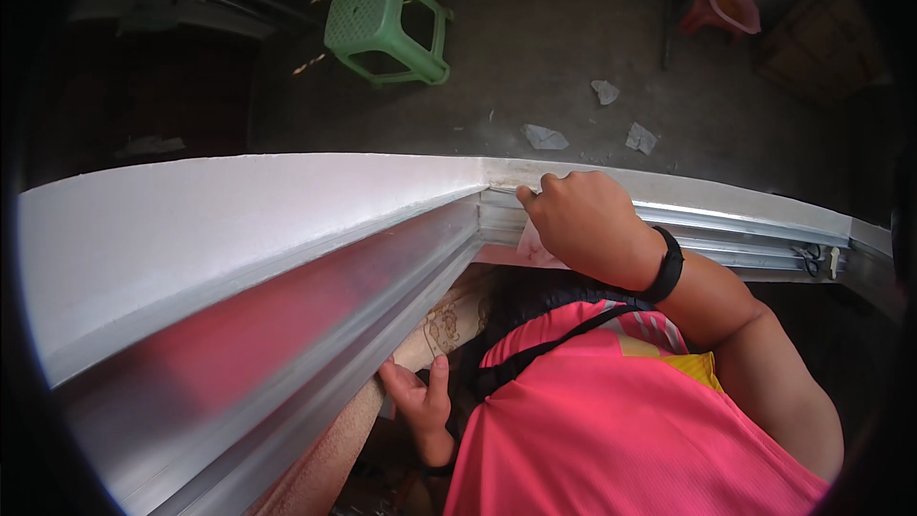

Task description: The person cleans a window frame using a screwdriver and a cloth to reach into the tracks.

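Note:
My right hand (pixel 591 218), with a black band at its wrist, is over the metal window track (pixel 723 238) close to the corner. Its fingers are closed on a thin white tissue (pixel 534 244), which hangs below the hand. Lower down, my left hand (pixel 423 398) has its thumb raised and its fingers at the edge of the aluminium sliding window sash (pixel 401 312). A small pale scrap shows beside those fingers; whether they grip anything is hidden. Frosted glass (pixel 265 333) fills the sash.
Beyond the white sill (pixel 251 218), a green plastic stool (pixel 387 29) lies on its side on the floor. Crumpled tissues (pixel 546 137) are scattered there. Scissors (pixel 811 258) rest at the track's right end. A pink plastic stool (pixel 720 7) stands by the wall.

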Demonstrator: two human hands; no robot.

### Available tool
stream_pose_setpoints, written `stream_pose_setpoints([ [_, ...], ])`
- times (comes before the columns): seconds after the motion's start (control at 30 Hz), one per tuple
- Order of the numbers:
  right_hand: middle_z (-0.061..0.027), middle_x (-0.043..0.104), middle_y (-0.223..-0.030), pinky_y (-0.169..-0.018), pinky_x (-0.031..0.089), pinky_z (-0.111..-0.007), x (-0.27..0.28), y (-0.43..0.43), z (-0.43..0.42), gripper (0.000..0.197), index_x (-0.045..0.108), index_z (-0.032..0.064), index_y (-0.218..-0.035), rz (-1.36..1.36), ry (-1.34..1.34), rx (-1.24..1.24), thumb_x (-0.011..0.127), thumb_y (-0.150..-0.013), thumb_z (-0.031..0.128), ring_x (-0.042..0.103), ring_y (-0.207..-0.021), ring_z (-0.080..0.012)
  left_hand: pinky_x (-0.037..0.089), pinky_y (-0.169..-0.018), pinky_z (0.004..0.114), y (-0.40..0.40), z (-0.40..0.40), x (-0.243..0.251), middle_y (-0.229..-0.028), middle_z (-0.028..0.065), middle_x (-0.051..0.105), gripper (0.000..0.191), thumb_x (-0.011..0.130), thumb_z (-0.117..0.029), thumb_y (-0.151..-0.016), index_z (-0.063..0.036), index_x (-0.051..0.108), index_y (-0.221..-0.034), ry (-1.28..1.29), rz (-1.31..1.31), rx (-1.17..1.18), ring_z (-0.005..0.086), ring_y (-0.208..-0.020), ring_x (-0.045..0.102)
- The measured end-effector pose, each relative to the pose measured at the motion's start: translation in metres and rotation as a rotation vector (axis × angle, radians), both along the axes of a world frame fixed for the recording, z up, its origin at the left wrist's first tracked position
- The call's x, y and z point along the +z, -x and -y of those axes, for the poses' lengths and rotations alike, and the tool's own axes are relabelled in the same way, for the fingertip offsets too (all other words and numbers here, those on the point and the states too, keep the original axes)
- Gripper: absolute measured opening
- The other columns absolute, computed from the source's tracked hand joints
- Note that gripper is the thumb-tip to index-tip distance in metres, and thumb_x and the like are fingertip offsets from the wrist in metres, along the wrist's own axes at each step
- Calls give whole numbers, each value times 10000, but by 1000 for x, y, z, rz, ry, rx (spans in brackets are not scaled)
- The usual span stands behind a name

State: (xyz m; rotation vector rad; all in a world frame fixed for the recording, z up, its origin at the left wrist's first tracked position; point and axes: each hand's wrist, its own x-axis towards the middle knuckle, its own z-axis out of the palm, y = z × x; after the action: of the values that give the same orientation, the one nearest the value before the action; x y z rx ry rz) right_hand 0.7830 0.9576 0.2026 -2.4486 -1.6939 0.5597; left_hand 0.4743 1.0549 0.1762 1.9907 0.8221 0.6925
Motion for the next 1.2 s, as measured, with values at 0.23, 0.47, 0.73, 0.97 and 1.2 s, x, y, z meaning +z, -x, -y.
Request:
stream_pose_setpoints([
  [0.23, -109, 693, -791, -567, 532, -358, 8, -3, -4, 291, 695, 37, -1108, 55, 56, 83, 615, -857, 162, 707, -708, -263, 265, -1097, 429, 1, 3, 0, -1326, 201, 516, 721, 706, -129, -828, 30, 354, -1437, 35, -1, 25, 292, -1241, 473],
  [0.47, -102, 681, -835, -600, 525, -359, 13, -4, 8, 365, 689, 91, -1180, -7, 101, 44, 624, -827, 158, 695, -748, -253, 265, -1097, 426, 4, 2, -3, -1319, 202, 518, 715, 706, -127, -827, 32, 356, -1430, 5, 17, 12, 291, -1243, 473],
  [0.73, -109, 665, -803, -628, 510, -363, -2, 13, 25, 290, 652, 28, -1068, 170, -142, -11, 606, -835, 194, 669, -761, -266, 273, -1091, 424, 2, 4, 1, -1316, 201, 519, 717, 709, -130, -823, 30, 361, -1429, 18, -12, 22, 292, -1239, 473],
  [0.97, -126, 679, -793, -631, 526, -370, -2, 12, 17, 229, 638, 10, -1004, 103, -32, -26, 587, -842, 163, 683, -752, -273, 285, -1081, 428, 3, 1, 0, -1329, 207, 518, 721, 712, -136, -829, 34, 356, -1434, -1, -5, -16, 297, -1233, 480],
  [1.2, -140, 667, -843, -673, 536, -389, -6, 8, 15, 468, 603, 41, -1259, 14, 52, -28, 619, -803, 142, 675, -821, -284, 277, -1088, 429, 1, 4, 2, -1339, 210, 506, 739, 722, -130, -827, 45, 345, -1439, 53, 10, -8, 303, -1248, 463],
])
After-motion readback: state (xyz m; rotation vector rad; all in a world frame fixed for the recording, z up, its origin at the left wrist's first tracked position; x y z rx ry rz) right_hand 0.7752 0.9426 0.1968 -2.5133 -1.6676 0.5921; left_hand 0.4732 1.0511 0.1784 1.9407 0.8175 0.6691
